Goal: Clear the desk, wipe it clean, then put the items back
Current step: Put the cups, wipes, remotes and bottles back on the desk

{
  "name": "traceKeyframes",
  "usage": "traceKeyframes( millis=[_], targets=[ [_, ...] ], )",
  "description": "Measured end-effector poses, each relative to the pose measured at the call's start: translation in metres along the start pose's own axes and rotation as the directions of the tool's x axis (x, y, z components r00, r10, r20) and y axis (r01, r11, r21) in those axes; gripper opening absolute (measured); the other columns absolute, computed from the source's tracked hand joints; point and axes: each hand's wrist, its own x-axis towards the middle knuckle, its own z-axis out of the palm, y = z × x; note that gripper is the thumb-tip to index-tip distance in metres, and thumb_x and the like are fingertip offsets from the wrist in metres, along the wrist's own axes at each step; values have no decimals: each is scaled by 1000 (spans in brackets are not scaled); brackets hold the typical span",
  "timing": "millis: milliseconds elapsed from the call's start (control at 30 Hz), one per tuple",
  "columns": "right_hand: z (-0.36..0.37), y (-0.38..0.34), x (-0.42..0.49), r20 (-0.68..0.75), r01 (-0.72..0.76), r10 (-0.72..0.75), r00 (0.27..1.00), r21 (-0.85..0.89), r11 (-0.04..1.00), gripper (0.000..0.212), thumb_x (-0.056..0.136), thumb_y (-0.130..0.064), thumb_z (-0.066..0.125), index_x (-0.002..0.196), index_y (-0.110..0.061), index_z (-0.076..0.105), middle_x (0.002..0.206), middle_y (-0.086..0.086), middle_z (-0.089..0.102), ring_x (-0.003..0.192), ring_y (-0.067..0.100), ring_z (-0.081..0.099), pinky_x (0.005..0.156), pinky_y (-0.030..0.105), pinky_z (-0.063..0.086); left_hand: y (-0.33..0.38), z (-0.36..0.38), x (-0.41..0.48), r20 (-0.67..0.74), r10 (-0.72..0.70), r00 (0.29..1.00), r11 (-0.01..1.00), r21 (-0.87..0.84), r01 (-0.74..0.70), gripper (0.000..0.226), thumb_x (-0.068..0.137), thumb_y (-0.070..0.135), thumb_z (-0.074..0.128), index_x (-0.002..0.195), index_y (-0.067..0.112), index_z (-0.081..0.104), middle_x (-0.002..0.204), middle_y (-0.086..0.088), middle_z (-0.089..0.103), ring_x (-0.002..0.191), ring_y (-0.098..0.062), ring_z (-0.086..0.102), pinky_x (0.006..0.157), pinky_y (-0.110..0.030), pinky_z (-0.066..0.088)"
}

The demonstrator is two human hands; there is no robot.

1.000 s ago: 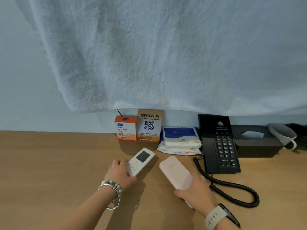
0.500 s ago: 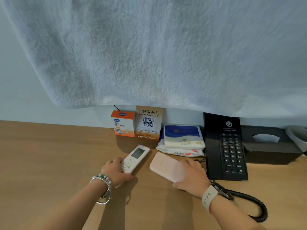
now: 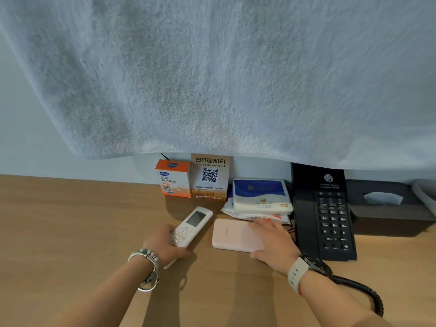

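We grip a white remote [image 3: 191, 228] in our left hand [image 3: 165, 247]; our right hand [image 3: 274, 244] holds a pink power bank [image 3: 232, 234] on the wooden desk [image 3: 70, 232].

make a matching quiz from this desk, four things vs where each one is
Things:
1 remote
2 power bank
3 phone
4 orange box

Places:
a left of the wifi sign
b in the left hand
c left of the tissue box
d held by the right hand

Pairs: 1-b, 2-d, 3-c, 4-a
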Motion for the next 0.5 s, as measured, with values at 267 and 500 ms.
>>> traceKeyframes(
  millis=[267, 500],
  targets=[
    [22, -1, -22, -299, -261, 234, 925, -53, 964, 48, 89, -39, 47, 132, -22, 37, 138, -3, 35, 124, 17, 34, 102, 28, 31, 2, 7, -2, -105, -33, 994, 999, 36, 37, 77, 70, 50, 72, 133, 23, 37, 123, -7, 45, 111, -26, 49, 92, -36, 46],
    [23, 8, -44, -395, -438, 369, 841, -96, 894, 33, 89, -31, 50, 120, -24, 43, 112, -3, 45, 103, 15, 48, 87, 26, 40, 40, 21, -28, -348, 323, 880, 894, 418, -163, 76, 80, 56, 58, 143, 30, 24, 141, -5, 31, 129, -27, 30, 103, -40, 32]
  ],
)
